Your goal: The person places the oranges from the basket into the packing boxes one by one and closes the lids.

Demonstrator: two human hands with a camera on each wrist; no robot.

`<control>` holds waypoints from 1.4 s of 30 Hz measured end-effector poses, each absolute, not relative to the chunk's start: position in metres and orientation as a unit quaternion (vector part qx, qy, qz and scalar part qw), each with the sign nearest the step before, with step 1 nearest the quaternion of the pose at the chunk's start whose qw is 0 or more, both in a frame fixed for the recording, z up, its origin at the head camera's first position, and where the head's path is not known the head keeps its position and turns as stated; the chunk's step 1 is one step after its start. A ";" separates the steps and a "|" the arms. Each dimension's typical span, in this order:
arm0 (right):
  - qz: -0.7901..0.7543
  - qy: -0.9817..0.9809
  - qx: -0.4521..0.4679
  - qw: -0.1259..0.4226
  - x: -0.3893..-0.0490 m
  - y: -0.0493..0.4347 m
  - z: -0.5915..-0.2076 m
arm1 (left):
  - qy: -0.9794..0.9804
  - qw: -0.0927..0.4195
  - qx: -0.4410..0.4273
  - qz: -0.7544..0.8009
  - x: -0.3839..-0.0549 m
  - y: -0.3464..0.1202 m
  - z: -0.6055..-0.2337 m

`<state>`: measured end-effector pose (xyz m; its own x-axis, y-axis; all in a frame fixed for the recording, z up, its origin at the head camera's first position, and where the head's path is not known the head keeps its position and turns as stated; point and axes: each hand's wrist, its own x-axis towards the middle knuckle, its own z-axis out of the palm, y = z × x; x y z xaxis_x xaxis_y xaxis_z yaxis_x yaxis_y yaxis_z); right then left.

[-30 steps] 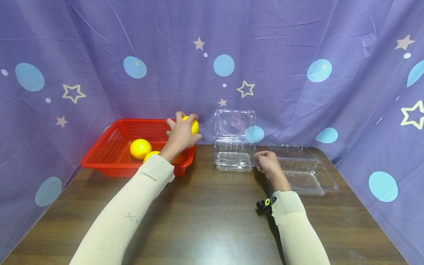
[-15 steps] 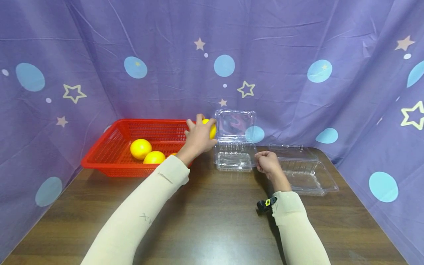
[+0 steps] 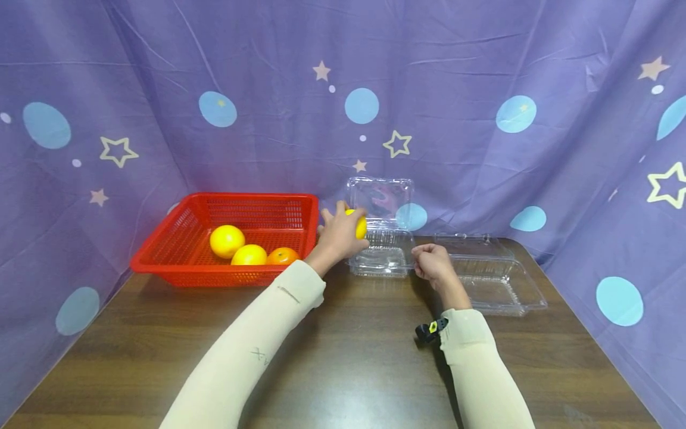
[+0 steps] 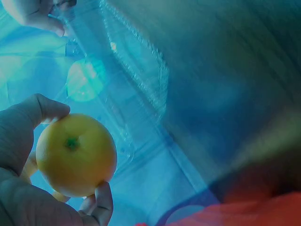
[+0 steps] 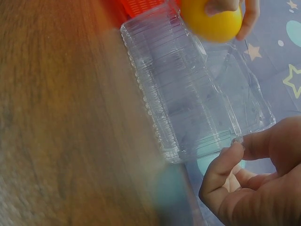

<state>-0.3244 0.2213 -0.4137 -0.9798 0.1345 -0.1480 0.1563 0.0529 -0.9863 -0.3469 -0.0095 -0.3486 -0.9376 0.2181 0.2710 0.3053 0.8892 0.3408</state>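
My left hand [image 3: 341, 235] holds an orange [image 4: 76, 155], fingers and thumb curled round it, near the left side of a clear plastic clamshell box [image 3: 379, 262]. In the left wrist view the fruit's green stem end faces the camera. The box stands with its lid [image 3: 380, 199] raised at the back, and nothing lies in its base. At its right rim my right hand [image 3: 432, 262] pinches the edge between thumb and forefinger, as the right wrist view shows [image 5: 263, 174]. A red basket [image 3: 161, 262] on the left contains three more oranges [image 3: 227, 241].
To the right of my right hand sits a second clear plastic box [image 3: 498, 292], lid opened back. Both boxes and the basket stand towards the rear of a brown wooden table [image 3: 343, 357]. A purple patterned curtain [image 3: 455, 71] hangs directly behind.
My left hand has carried the orange rightward from above the basket's right end to the clamshell box, dropping lower lately. My right hand has stayed at the box's rim.
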 end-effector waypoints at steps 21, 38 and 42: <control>-0.678 0.727 0.105 0.005 -0.326 0.220 -0.413 | -0.962 0.089 -0.163 -0.198 -0.354 0.016 -0.379; -0.683 0.721 0.114 0.000 -0.325 0.219 -0.416 | -0.971 0.076 -0.165 -0.158 -0.361 0.025 -0.391; -0.682 0.722 0.116 -0.002 -0.326 0.219 -0.416 | -0.973 0.075 -0.162 -0.149 -0.363 0.028 -0.393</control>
<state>-0.3255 0.2194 -0.4164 -0.9732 0.1700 -0.1551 0.1646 0.0432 -0.9854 -0.3627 0.0279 -0.3933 -0.9364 0.2922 0.1942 0.3369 0.9035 0.2651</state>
